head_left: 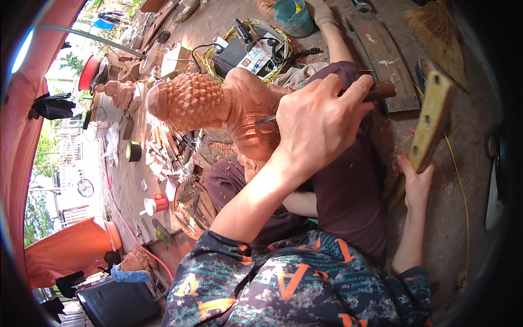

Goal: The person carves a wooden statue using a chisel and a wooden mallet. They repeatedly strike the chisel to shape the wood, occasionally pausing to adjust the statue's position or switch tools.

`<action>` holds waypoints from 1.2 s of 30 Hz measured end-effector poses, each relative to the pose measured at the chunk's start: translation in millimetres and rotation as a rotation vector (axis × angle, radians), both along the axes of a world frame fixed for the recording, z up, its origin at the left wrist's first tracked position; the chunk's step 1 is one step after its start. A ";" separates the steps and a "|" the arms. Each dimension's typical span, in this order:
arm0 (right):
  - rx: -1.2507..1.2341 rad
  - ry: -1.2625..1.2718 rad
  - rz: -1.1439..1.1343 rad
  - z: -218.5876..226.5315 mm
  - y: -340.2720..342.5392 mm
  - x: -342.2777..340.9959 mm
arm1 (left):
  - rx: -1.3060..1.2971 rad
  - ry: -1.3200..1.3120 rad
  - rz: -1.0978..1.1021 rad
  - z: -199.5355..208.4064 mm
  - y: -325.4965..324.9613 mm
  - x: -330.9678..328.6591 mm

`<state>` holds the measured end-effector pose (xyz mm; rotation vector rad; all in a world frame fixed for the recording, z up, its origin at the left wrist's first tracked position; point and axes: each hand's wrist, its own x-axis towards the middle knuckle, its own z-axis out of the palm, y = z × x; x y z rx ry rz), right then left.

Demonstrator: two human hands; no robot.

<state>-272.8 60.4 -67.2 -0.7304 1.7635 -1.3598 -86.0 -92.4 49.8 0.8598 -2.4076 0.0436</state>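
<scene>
A reddish-brown carved wooden statue (188,102), its head covered in rows of small knobs, lies on its side across my lap, head to the left. My left hand (321,122) is wrapped around a chisel (383,90); the round wooden handle sticks out to the right of the fist. The chisel's thin metal blade touches or nearly touches the statue's chest. Off to the right, my right hand (417,179) is closed around a yellowish wooden mallet (432,122) with several dark holes along its face. The mallet is apart from the chisel handle.
Chisels and other carving tools (171,143) lie beyond my knee, near a round wood-chip-filled basket (195,210) and a red-and-white cup (156,204). Farther off are an electrical box (245,52) and a teal bucket (294,17). A plank (384,54) and yellow cord (462,201) lie right.
</scene>
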 end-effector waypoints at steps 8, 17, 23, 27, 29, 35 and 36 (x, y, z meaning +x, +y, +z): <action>-0.044 0.089 0.107 -10.3 0.8 9.9 | 0.051 0.009 -0.161 14.9 10.6 -0.3; -0.236 -0.001 0.040 11.8 -7.2 4.3 | 0.042 0.041 -0.045 5.2 5.6 -0.9; -0.172 -0.107 0.035 15.8 -5.5 2.2 | 0.039 0.061 -0.037 4.4 4.1 0.0; -0.065 0.241 0.006 -12.5 4.6 -2.3 | 0.007 0.085 -0.007 4.9 3.0 -0.7; -0.065 -0.115 -0.050 14.0 -5.3 0.1 | -0.009 0.098 -0.006 2.3 0.4 -0.1; -0.114 0.413 0.086 -4.4 -4.2 12.8 | -0.027 -0.012 0.019 12.0 4.9 9.5; -0.104 0.294 0.073 -5.0 -6.8 13.3 | -0.033 0.019 -0.001 14.7 8.0 7.8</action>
